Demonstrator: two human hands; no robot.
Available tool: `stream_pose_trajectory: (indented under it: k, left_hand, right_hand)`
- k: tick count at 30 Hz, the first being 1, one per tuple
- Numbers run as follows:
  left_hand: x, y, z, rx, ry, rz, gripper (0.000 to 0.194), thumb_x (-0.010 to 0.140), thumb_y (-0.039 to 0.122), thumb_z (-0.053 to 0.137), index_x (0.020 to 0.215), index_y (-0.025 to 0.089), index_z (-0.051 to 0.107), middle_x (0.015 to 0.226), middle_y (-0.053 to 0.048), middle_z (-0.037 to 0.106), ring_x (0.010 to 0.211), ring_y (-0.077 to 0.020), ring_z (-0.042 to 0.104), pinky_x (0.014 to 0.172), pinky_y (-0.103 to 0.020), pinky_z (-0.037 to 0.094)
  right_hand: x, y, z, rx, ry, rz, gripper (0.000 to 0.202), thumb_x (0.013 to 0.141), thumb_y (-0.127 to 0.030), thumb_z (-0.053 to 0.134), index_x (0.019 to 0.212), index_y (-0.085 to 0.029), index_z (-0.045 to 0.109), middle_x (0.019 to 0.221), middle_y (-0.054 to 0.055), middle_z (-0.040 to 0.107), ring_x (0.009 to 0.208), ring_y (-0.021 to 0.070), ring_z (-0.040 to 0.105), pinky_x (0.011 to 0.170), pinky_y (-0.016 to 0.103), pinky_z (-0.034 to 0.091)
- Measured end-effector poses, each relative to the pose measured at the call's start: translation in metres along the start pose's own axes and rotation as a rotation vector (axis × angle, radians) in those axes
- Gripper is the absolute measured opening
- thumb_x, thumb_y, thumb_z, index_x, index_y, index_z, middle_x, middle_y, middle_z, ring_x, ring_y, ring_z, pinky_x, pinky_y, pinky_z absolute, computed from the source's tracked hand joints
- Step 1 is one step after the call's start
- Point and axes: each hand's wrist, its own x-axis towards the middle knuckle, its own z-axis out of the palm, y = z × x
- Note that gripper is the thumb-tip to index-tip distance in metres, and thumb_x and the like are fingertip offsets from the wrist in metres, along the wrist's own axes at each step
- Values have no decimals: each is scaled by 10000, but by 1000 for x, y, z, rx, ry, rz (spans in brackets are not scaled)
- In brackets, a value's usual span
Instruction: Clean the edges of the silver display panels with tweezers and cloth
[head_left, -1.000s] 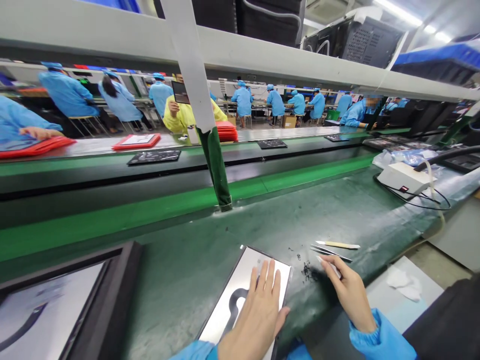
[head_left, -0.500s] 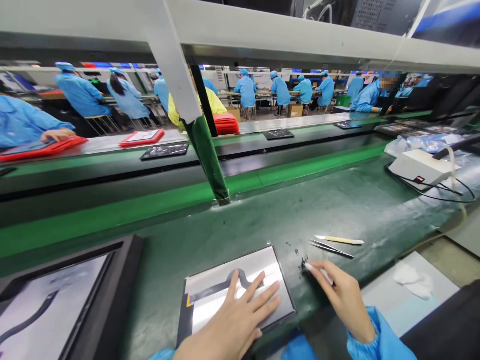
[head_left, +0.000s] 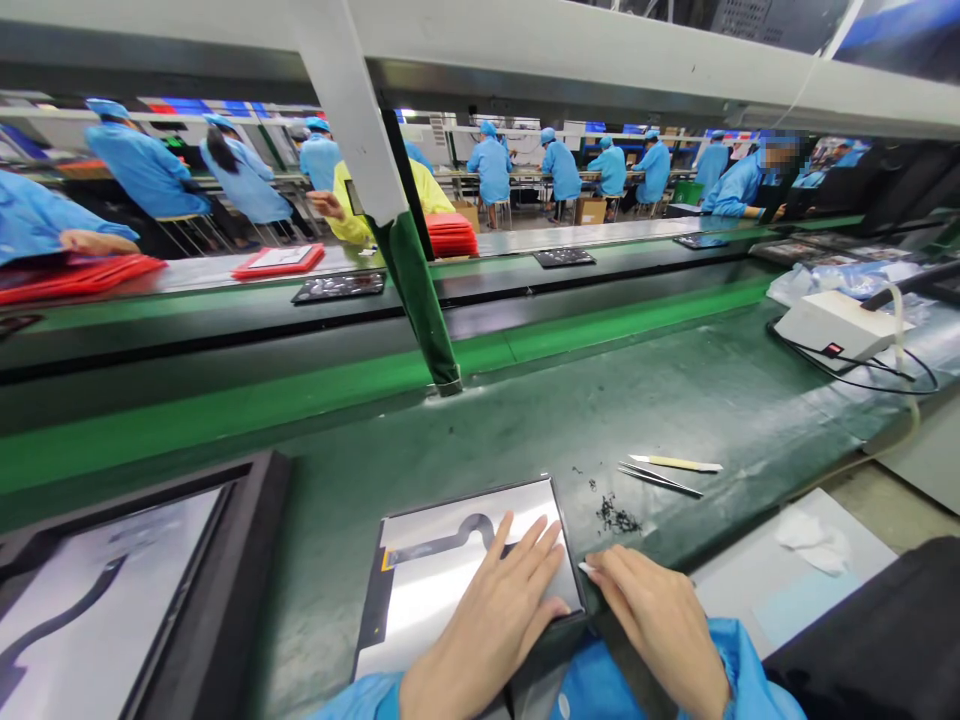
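My left hand (head_left: 502, 605) lies with fingers spread on a flat display panel (head_left: 431, 605), silver-backed with a dark ribbon cable across it. My right hand (head_left: 656, 610) is closed in a pinch on a small white pointed piece (head_left: 586, 568), most of it hidden by the fingers. Its tip is at the panel's right edge; whether it touches I cannot tell. Just beyond that hand is a scatter of tiny black bits (head_left: 619, 514). Metal tweezers (head_left: 660, 478) and a yellow-handled blade (head_left: 675, 463) lie farther off on the green mat.
A black foam frame (head_left: 251, 560) with another panel stands at left. A green post (head_left: 420, 300) rises behind the mat. Black panels (head_left: 339, 287) lie on the conveyor (head_left: 480, 335). A white device (head_left: 832, 325) with cables stands at right. Co-workers in blue sit beyond.
My right hand has moved from the black bits toward me and left, to the panel's right edge. My left hand has shifted slightly right on the panel, its fingers closer together.
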Motion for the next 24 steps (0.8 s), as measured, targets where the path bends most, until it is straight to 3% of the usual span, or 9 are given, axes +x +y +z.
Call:
stream_pose_trajectory:
  k: [9, 24]
  left_hand:
    - [0, -3, 2, -91, -6, -36, 455, 969, 255, 573, 1409, 185, 481, 1441, -132, 546, 1368, -264, 478, 1168, -554, 336]
    - [2, -1, 0, -80, -73, -32, 422, 995, 279, 534, 1395, 160, 477, 1447, -141, 539, 1379, -280, 462, 1172, -574, 321]
  right_hand:
    - [4, -5, 1, -119, -4, -46, 472, 1092, -318, 179, 896, -237, 601, 663, -17, 641, 606, 135, 652, 530, 263, 368]
    - [3, -4, 2, -210, -54, -143, 514, 1076, -267, 62, 903, -229, 545, 669, -8, 600, 599, 160, 597, 537, 331, 304]
